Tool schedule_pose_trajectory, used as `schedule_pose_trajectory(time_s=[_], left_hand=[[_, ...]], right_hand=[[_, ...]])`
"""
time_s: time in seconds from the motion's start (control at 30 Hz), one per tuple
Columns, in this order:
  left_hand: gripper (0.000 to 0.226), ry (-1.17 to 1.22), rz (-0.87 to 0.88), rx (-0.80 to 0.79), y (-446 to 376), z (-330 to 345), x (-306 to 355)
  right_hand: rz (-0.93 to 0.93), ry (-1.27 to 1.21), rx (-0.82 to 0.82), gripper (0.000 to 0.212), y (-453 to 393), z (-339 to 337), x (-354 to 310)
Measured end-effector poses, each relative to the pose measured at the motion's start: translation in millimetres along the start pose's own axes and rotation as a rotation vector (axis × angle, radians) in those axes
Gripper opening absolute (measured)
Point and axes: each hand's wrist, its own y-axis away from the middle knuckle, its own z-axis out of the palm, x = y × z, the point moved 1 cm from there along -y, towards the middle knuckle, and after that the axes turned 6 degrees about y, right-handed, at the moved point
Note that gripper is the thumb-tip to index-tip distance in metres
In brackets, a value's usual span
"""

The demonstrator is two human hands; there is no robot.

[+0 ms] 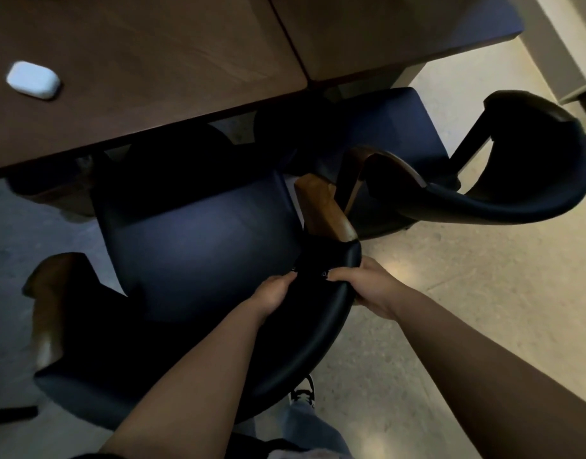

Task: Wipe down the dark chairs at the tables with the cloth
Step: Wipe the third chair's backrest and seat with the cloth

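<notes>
Both hands (321,289) grip chair back (331,319) — cloth unclear

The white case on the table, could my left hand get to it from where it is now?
Probably yes. The white case lies in the open on the table, nothing over it. The left hand is at the chair backrest, so it must let go and stretch across the seat.
</notes>
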Motion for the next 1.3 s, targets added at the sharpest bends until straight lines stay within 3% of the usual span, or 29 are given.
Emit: schedule_pose_trajectory(time_s=[0.2, 0.37, 0.47, 0.73, 0.87, 0.97, 1.17, 1.3], left_hand=[[0.025, -0.117, 0.052, 0.055, 14.3, -12.1, 6.3], [0.023, -0.126, 0.18, 0.089, 42.8, -18.1, 35.7], [0.01, -0.057, 0.303, 0.095, 76.4, -11.0, 60.4], [0.02, 0.079, 0.754, 0.035, 194.3, 21.7, 93.1], [0.021, 0.193, 0.938, -0.011, 245.1, 31.1, 74.2], [0.015, 0.255, 1.026, 0.059, 273.1, 38.4, 46.7], [0.009, 0.553, 0.968, 0.302, 312.2, 50.9, -25.5], [0.013, 0.636, 0.869, 0.423, 333.1, 53.0, -70.3]], right_hand=[[-0.041, 0.099, 0.133, 0.03, 8.3, 5.6, -2.6], [-0.353, 0.294, 0.614, 0.04, 25.7, -3.1, -12.3], [-0.541, 0.264, 0.765, 0.014, 49.8, -9.3, -34.2], [-0.931, 0.165, 0.437, 0.032, 144.1, -4.4, -79.5], [-0.983, 0.12, 0.205, 0.03, 189.5, 3.5, -74.0], [-0.955, 0.147, 0.08, 0.034, 213.6, 8.8, -60.2], [-0.615, -0.129, -0.274, 0.042, 243.4, 22.1, -19.2], [-0.611, -0.069, -0.407, 0.038, 262.1, 40.5, 15.1]])
